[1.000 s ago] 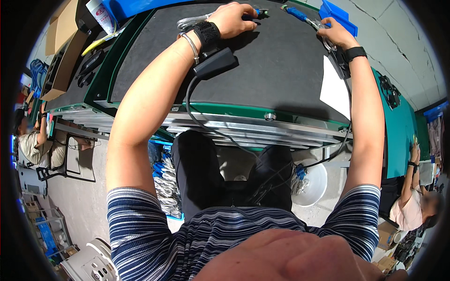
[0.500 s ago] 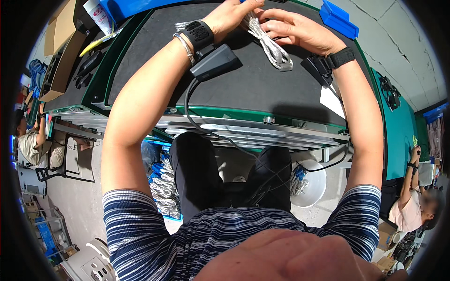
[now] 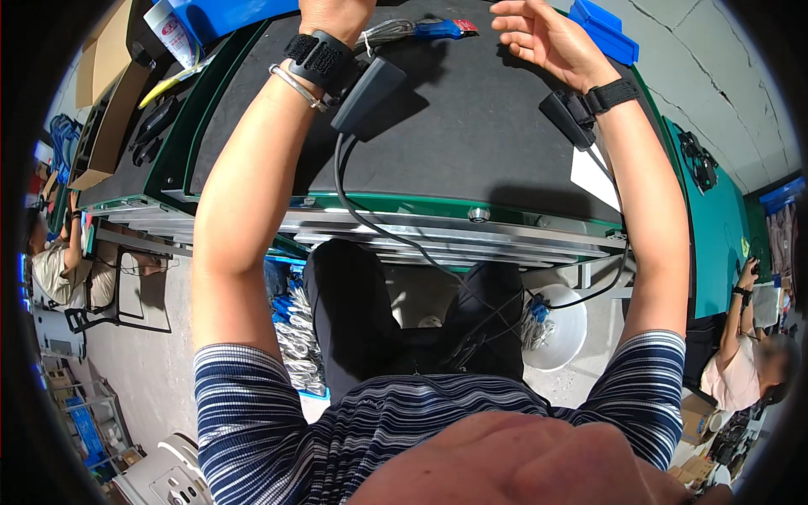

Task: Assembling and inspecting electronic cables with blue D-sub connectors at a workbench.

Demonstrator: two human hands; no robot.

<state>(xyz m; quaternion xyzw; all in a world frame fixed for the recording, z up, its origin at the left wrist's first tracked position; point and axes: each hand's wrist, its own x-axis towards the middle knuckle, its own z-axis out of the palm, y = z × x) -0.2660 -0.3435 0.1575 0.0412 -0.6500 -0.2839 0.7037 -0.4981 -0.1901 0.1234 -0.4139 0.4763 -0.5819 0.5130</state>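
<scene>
my right hand [image 3: 549,40] is spread wide, empty; my left hand [image 3: 337,13] runs out of view, grip i cannot tell. the cable [image 3: 389,32] lies between my 2 hands, best steadied by its plug [image 3: 436,29].

Bench top: dark flat surface [image 3: 471,151] with a green front edge.
Far side: a bundled grey cable [image 3: 433,29] with a blue end tipped red, lying sideways.
Far right corner: a small blue bin [image 3: 604,32].
Right front: a white sheet [image 3: 593,175], partly hidden by the forearm.
Green table, right: a dark coiled cord [image 3: 697,160] on its surface [image 3: 715,236].
Floor: grey [image 3: 151,353], with a white bucket [image 3: 572,345] under the bench's right side.
</scene>
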